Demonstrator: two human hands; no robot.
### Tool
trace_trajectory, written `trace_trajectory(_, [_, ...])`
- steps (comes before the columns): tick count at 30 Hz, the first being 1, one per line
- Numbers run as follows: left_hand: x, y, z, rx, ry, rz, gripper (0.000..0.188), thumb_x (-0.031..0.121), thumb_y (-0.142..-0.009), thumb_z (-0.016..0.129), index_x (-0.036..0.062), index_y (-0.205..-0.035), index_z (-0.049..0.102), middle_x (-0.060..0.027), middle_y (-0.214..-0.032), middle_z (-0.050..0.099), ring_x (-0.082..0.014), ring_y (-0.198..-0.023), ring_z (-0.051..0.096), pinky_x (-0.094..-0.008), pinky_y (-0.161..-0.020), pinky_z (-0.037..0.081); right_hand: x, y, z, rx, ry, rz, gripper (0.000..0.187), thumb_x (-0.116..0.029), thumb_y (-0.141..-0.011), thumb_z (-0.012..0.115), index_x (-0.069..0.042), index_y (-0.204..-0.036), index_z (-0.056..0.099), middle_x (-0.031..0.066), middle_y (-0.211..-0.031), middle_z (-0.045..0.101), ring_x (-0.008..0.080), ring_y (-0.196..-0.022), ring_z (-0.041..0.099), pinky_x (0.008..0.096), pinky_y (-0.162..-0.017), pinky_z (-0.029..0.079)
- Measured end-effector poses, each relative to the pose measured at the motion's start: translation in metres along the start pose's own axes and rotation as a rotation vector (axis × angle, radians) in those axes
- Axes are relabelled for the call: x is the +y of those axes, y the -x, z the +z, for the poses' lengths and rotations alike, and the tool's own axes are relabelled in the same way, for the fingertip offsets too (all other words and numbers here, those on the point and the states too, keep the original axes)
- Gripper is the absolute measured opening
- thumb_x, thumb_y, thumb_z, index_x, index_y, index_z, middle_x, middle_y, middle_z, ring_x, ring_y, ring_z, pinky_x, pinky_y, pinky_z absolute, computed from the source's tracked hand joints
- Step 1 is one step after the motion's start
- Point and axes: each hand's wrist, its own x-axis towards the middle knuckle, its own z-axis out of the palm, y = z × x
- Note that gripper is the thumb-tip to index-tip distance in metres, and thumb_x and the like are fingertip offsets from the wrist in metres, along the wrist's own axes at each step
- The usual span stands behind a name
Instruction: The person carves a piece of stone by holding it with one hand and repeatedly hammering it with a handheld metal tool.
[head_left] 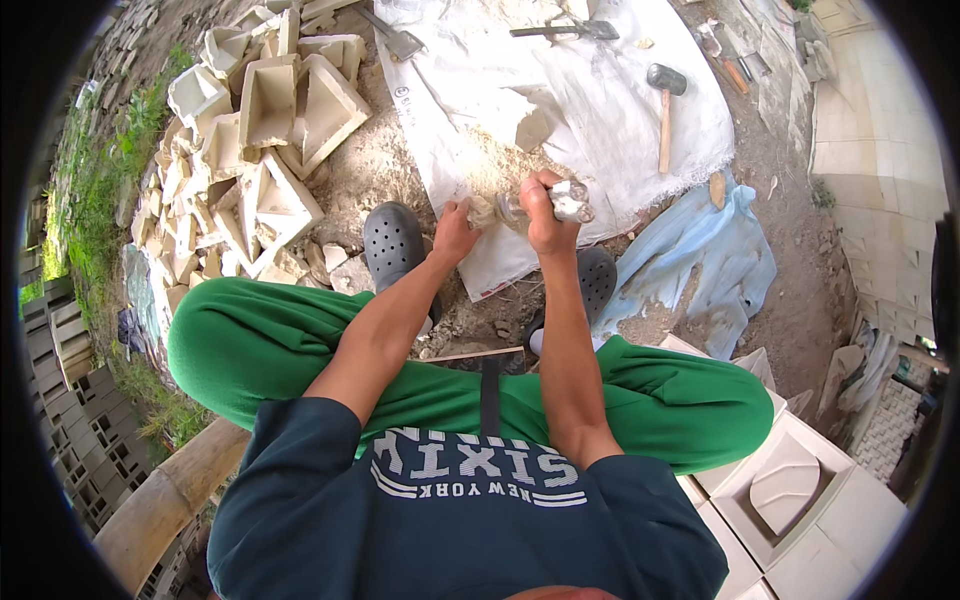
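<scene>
My left hand (pixel 456 234) is closed on a small pale chunk (pixel 482 211) held low over a white woven sheet (pixel 450 110). My right hand (pixel 551 214) grips a shiny silver-grey tool (pixel 573 201). Its lumpy, whitish end sticks out to the right of my fist, and its other end points toward the chunk; its exact kind is not clear. Just beyond both hands lies a heap of pale crumbs and powder (pixel 500 165). A larger angular block (pixel 534 129) rests at the heap's far side.
Broken cream-coloured moulds (pixel 268 105) are piled at left. A mallet (pixel 667 80) and a dark flat-bladed tool (pixel 570 31) lie on the sheet; another bladed tool (pixel 402 43) is at its far left. A blue sheet (pixel 690 260) lies right, white moulds (pixel 785 485) near right, a bamboo pole (pixel 170 495) near left.
</scene>
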Motion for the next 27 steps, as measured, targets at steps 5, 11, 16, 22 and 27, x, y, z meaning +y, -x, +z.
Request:
trace_trajectory(5, [0.012, 0.006, -0.005, -0.016, 0.005, -0.072, 0.064, 0.013, -0.066, 0.077, 0.0044, -0.123, 0.05, -0.0213, -0.113, 0.051, -0.0384, -0.101, 0.055, -0.0427, -0.087, 0.047, -0.038, 0.003, -0.005, -0.012, -0.123, 0.066, 0.028, -0.009, -0.086, 0.043, -0.007, -0.06, 0.033, 0.0, -0.051, 0.035, 0.0084, -0.048, 0.029, 0.0262, -0.048, 0.027])
trace_trajectory(11, [0.011, -0.001, -0.003, 0.009, 0.022, -0.072, 0.062, 0.019, -0.064, 0.079, 0.006, -0.12, 0.054, -0.0157, -0.104, 0.055, -0.0295, -0.089, 0.06, -0.0394, -0.08, 0.049, 0.003, 0.001, 0.007, 0.043, -0.148, 0.107, 0.024, -0.004, -0.08, 0.055, -0.005, -0.058, 0.044, -0.004, -0.054, 0.041, 0.0043, -0.048, 0.034, 0.0247, -0.044, 0.027])
trace_trajectory(16, [0.005, 0.002, -0.006, -0.037, 0.034, -0.098, 0.056, 0.015, -0.065, 0.08, 0.0051, -0.113, 0.054, -0.0183, -0.106, 0.056, -0.038, -0.098, 0.057, -0.0437, -0.085, 0.047, -0.023, 0.001, -0.001, 0.063, -0.127, 0.051, 0.023, -0.009, -0.081, 0.054, -0.002, -0.06, 0.047, -0.0031, -0.053, 0.042, 0.005, -0.048, 0.035, 0.0247, -0.044, 0.029])
trace_trajectory(22, [0.012, 0.002, -0.009, -0.046, 0.022, -0.126, 0.056, 0.015, -0.064, 0.081, 0.0065, -0.112, 0.052, -0.0178, -0.103, 0.059, -0.0359, -0.097, 0.058, -0.0448, -0.082, 0.047, -0.017, 0.0, -0.004, 0.027, -0.01, -0.014, 0.027, -0.007, -0.081, 0.054, -0.002, -0.057, 0.044, -0.0037, -0.049, 0.039, 0.0053, -0.046, 0.034, 0.0269, -0.043, 0.027])
trace_trajectory(27, [0.012, -0.001, -0.013, -0.088, 0.022, -0.127, 0.058, 0.018, -0.063, 0.082, 0.006, -0.111, 0.052, -0.0175, -0.102, 0.06, -0.035, -0.097, 0.059, -0.0441, -0.081, 0.047, 0.015, -0.003, -0.002, 0.091, -0.112, 0.103, 0.027, -0.005, -0.081, 0.053, -0.005, -0.056, 0.042, -0.0044, -0.052, 0.04, 0.0045, -0.047, 0.034, 0.026, -0.043, 0.027])
